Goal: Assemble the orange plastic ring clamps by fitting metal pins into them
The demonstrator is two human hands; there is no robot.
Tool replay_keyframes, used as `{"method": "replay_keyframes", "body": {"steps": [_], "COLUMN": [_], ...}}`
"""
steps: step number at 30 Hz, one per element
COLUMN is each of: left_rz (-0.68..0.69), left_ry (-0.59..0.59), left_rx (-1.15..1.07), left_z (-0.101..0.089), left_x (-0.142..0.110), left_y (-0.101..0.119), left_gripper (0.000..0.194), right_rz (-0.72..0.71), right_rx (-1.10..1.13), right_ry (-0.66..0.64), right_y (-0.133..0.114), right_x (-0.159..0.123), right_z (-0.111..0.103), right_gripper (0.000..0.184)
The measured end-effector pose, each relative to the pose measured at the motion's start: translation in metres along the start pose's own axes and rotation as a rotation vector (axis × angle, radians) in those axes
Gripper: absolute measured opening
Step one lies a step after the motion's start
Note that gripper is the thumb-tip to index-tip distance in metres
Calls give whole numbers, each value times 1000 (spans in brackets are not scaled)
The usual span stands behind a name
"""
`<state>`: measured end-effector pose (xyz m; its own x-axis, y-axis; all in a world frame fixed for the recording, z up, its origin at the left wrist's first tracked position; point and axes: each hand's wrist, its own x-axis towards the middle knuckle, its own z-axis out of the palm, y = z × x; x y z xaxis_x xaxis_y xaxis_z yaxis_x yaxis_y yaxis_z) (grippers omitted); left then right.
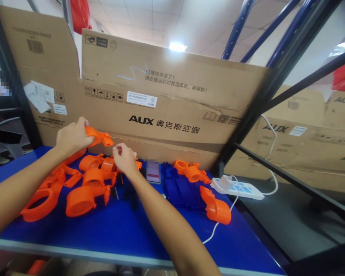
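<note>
Raised over the left side of the blue table, my left hand is closed around an orange plastic tape dispenser part. Its narrow end points right, toward my other hand. My right hand is just to the right and lower, fingers curled into a pinch; whatever they may hold is too small to make out. Behind and beneath it shows another orange piece. Several similar orange parts with round hubs lie below and left of my hands. A large orange ring is nearest the left front.
A phone stands by the cardboard wall. Dark blue parts and more orange pieces lie on the right of the table. A power strip with a white cable sits beside the black metal post.
</note>
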<state>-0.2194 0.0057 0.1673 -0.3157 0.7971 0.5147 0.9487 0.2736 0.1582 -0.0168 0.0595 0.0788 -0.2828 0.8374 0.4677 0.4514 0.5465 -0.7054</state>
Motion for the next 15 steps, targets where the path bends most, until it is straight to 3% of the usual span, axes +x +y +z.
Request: {"method": "replay_keyframes", "body": {"steps": [2, 4, 7, 10, 12, 15], "left_rz": [27, 54, 92, 165, 244, 365], "left_ry": [-2, 3, 13, -48, -178, -402], "left_rx": [-44, -117, -344, -804, -1167, -1508], "left_z": [-14, -21, -20, -4, 13, 45], "left_x": [-6, -16, -36, -58, -72, -89], "left_y": [22, 49, 90, 123, 141, 166], "left_gripper": [50, 47, 46, 47, 47, 38], "right_rz": [107, 190, 199, 170, 171, 200], "right_rx": [253, 576, 921, 959, 885, 764], "right_ry": [138, 194, 88, 196, 265, 288], "right_y": [8, 15, 26, 42, 56, 77], "right_x": [2, 2, -5, -16, -24, -34], "right_z": [-17, -34, -63, -96, -118, -146], "right_gripper": [37, 43, 42, 42, 38, 37]}}
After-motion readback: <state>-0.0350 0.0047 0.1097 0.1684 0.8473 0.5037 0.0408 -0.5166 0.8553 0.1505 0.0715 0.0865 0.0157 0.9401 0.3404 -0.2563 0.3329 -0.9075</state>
